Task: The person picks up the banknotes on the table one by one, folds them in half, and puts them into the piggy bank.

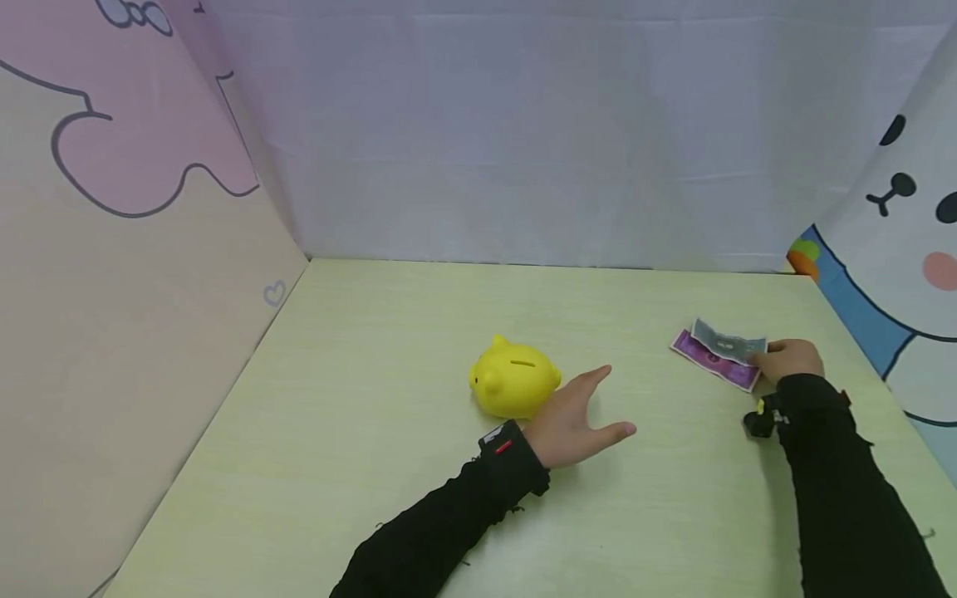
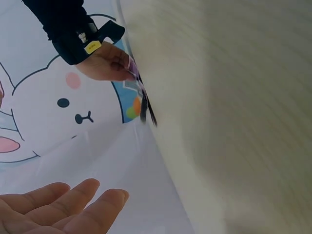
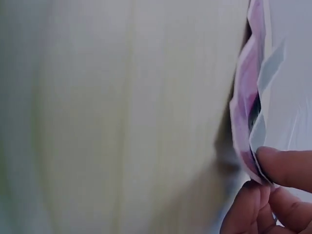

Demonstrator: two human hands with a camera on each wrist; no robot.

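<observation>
A yellow piggy bank (image 1: pixel 512 382) with a slot in its top stands mid-table. My left hand (image 1: pixel 570 423) is beside its right side, overlapping it slightly in the head view, with thumb and fingers spread and nothing between them. In the left wrist view, the fingers (image 2: pixel 83 209) of that hand reach out loosely. At the right of the table, my right hand (image 1: pixel 791 359) pinches the near ends of two banknotes, a grey-green note (image 1: pixel 725 342) over a purple note (image 1: pixel 706 355). Seen from the right wrist, the thumb (image 3: pixel 287 168) presses the grey-green note and the other fingers curl below the purple one.
The pale wood-patterned table (image 1: pixel 336 357) meets a white cloth backdrop (image 1: pixel 523 141) at its far edge. Printed panels flank it, one with a pink drawing (image 1: pixel 149 158) at left, one with a white cartoon animal (image 1: pixel 897 274) close beside my right hand.
</observation>
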